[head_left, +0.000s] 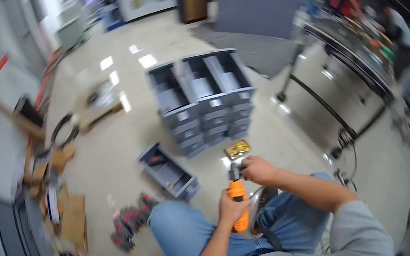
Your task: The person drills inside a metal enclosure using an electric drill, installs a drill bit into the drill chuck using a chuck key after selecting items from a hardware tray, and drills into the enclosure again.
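Note:
An orange power tool (236, 191) with a dark head stands nearly upright between my knees; blur hides its exact kind. My left hand (232, 208) is wrapped round its orange body. At the top, the curled fingers of my right hand (259, 170) close at the dark head (234, 171); anything small between them is hidden. Just beyond, a small box of yellow or gold-coloured pieces (238, 149) lies on the floor. Left of it sits a grey bin (178, 187) with a few small items inside.
Stacked grey bins (177, 116) stand ahead. Several black-and-red objects (132, 217) lie by my left knee. Cardboard (72, 216) is along the left wall, a pallet (99, 104) farther off. A wheeled table (346, 54) stands right, with people beyond it.

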`<action>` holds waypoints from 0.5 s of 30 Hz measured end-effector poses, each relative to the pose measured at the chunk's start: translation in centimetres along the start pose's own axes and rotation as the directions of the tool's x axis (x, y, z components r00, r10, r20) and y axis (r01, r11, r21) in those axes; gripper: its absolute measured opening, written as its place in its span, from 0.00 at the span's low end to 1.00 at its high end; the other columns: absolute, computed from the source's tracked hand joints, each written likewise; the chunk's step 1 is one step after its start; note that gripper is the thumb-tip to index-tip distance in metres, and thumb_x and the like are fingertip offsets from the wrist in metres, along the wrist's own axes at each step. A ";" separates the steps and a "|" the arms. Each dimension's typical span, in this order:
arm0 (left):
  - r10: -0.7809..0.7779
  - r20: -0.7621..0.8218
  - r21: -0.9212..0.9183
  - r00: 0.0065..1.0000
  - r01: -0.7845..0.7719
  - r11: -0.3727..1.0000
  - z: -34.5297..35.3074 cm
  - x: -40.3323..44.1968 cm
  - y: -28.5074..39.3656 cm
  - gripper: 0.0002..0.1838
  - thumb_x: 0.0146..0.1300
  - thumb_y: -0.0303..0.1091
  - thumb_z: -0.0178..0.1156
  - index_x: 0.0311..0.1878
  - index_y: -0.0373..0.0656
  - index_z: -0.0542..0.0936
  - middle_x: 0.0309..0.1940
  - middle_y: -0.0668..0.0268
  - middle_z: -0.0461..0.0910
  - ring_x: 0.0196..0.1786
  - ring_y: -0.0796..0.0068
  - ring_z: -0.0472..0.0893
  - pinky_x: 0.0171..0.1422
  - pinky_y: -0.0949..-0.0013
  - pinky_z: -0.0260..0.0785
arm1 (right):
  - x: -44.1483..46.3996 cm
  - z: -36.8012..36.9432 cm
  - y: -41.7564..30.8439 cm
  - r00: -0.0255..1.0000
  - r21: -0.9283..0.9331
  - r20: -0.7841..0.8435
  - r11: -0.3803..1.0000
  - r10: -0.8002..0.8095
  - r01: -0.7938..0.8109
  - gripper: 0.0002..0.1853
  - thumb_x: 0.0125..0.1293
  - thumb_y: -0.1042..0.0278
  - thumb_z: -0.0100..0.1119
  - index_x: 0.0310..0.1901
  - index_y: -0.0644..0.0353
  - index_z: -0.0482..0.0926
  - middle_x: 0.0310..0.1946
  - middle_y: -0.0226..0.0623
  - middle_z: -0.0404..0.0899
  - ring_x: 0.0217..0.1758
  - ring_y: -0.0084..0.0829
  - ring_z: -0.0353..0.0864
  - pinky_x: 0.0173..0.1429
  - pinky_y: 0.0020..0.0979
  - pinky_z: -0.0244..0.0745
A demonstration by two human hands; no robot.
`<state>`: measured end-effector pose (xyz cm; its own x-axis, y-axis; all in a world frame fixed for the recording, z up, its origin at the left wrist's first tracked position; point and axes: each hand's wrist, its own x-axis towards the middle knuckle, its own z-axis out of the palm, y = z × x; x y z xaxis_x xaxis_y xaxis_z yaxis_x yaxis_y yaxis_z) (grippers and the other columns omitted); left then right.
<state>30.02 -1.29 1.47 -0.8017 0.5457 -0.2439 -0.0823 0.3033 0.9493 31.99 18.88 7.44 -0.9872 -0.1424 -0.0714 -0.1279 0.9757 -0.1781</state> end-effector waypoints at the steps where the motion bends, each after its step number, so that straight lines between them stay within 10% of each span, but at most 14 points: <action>1: 0.006 0.013 -0.057 1.000 -0.005 0.998 0.5 0.4 -1.3 0.36 0.38 0.38 0.80 0.49 0.35 0.73 0.38 0.55 0.84 0.39 0.60 0.85 0.46 0.59 0.77 | 0.2 0.3 -0.3 1.000 -0.025 0.006 0.999 0.022 -0.022 0.06 0.59 0.69 0.59 0.32 0.55 0.86 0.41 0.41 0.78 0.48 0.43 0.82 0.53 0.45 0.76; 15: -0.026 0.082 -0.247 0.996 0.046 0.968 0.7 0.5 -0.1 0.29 0.42 0.21 0.74 0.48 0.38 0.72 0.35 0.64 0.80 0.34 0.72 0.81 0.41 0.66 0.78 | -0.8 -1.6 -1.5 0.999 -0.096 -0.031 0.995 0.034 -0.037 0.06 0.57 0.69 0.62 0.33 0.61 0.86 0.44 0.41 0.78 0.48 0.41 0.82 0.51 0.40 0.81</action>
<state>30.10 -0.47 1.14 -0.7482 0.5995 -0.2842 -0.2627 0.1256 0.9567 32.84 17.80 9.36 -0.9935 -0.1035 -0.0472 -0.0996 0.9918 -0.0798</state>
